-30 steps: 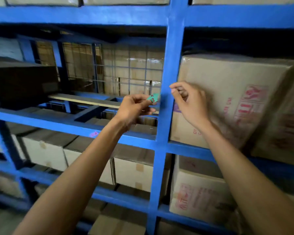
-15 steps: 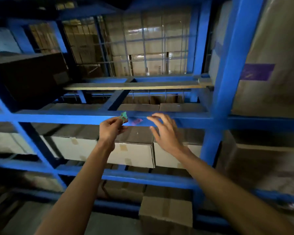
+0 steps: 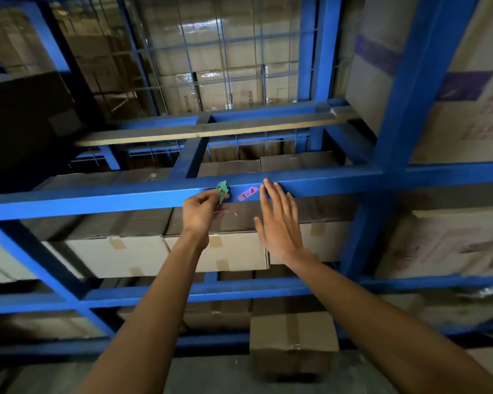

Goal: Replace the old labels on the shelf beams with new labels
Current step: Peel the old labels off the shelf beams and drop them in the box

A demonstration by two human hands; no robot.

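Here, taped cartons point(image 3: 165, 255) crowd dim blue shelf beams point(image 3: 97, 199) behind wire mesh point(image 3: 211, 52).

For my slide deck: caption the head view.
Left hand holds green labels beside pink label on blue beam; right hand reaches.

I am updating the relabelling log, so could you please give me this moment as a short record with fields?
Place: blue shelf rack with cardboard boxes
Beam: horizontal blue beam at hand height
Old label: pink label marked "1-A", stuck on the beam's front face
New labels: green labels with red writing, not legible, pinched in the left hand
Right hand: right hand open, fingers spread, fingertips at the pink label's right edge
Label status: pink label not yet removed
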